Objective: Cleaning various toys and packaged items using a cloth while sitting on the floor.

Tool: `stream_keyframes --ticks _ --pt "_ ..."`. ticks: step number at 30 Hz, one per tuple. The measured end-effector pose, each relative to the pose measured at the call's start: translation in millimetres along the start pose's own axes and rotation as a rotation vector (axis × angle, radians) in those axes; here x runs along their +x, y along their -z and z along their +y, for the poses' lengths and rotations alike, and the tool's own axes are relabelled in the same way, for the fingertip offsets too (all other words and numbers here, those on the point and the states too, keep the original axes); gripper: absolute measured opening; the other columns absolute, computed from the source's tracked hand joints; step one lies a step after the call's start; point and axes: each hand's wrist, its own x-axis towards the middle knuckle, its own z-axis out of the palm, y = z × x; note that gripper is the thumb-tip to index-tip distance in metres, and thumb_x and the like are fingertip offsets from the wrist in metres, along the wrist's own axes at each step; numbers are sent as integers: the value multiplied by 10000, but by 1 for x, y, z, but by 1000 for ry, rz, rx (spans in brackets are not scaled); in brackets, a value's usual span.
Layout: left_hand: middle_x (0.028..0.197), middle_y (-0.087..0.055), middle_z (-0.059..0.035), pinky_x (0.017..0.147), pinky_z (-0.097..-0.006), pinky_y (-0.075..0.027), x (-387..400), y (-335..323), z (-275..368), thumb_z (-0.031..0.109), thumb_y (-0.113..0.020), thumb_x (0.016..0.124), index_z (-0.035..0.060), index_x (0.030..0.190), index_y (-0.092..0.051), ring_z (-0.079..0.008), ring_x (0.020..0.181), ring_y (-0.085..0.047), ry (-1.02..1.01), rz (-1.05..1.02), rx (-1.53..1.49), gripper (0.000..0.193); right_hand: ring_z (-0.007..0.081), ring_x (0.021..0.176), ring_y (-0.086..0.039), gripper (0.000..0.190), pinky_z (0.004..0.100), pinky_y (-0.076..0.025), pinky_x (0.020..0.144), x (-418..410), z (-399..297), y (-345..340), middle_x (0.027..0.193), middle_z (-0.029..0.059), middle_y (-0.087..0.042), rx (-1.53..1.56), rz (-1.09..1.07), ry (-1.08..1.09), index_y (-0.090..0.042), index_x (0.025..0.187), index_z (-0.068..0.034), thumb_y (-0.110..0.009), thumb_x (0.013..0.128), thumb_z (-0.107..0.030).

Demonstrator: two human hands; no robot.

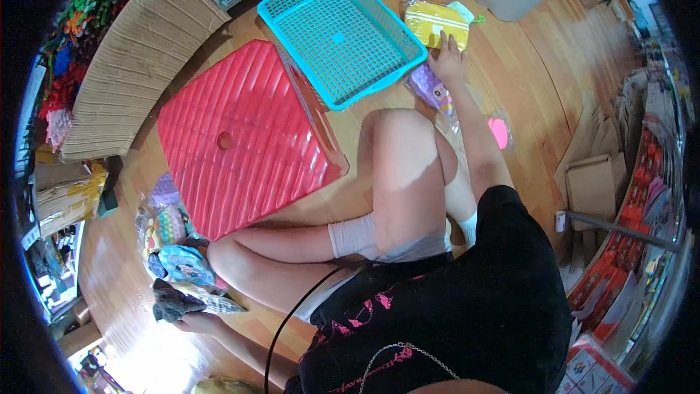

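Note:
At the left, my left hand [196,323] holds a dark grey cloth [176,301]. Beside it on the wooden floor lie a blue pouch with a cartoon figure [188,266] and a pastel-coloured bumpy item [170,225], partly in clear plastic. My right hand [449,60] reaches out at the upper right, its fingertips resting on a yellow zippered pouch [435,19] in clear wrap. Below that hand is a purple bumpy item [427,86], and a bright pink item [498,132] lies right of the forearm. A turquoise plastic basket [339,105] stands left of the right hand.
A red ribbed plastic stool [246,142] stands in front of my legs. Cardboard [142,60] and colourful yarn-like bundles [87,16] border the upper left. A cardboard box [590,189], a metal bar [623,231] and stocked shelves stand at the right.

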Motion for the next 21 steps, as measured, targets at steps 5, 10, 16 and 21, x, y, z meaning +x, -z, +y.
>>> stream_keyframes --ticks 5,10,16,21 --pt "1181 -594 -175 955 -412 -460 9 -4 -16 164 -502 915 -103 1186 -551 -275 1054 -587 -57 -38 -12 384 327 1403 -261 884 612 -240 1078 45 -15 -28 1541 110 -242 -77 -267 -60 -187 1500 -258 -655 786 -489" --pt "1145 -612 -166 945 -394 -459 -6 -51 12 126 -520 926 -89 1129 -572 -262 1019 -595 -20 -42 -34 301 322 880 -673 352 458 -526 793 33 -27 -11 1087 133 -649 -338 -265 133 -544 1241 -184 -415 914 -194" --pt "1139 -612 -166 944 -394 -458 6 -24 9 129 -515 927 -83 1107 -573 -259 1016 -593 -51 -51 -93 283 380 782 -667 307 507 -529 698 13 3 30 889 209 -675 -8 18 128 -544 1170 -40 -404 959 -213" --pt "1133 -611 -166 943 -394 -457 15 -1 12 131 -510 928 -76 1084 -573 -257 1013 -591 -117 -25 -146 267 297 967 -639 427 425 -514 832 -14 -33 152 1163 172 -620 1309 51 -350 -528 1191 21 -435 991 -345"
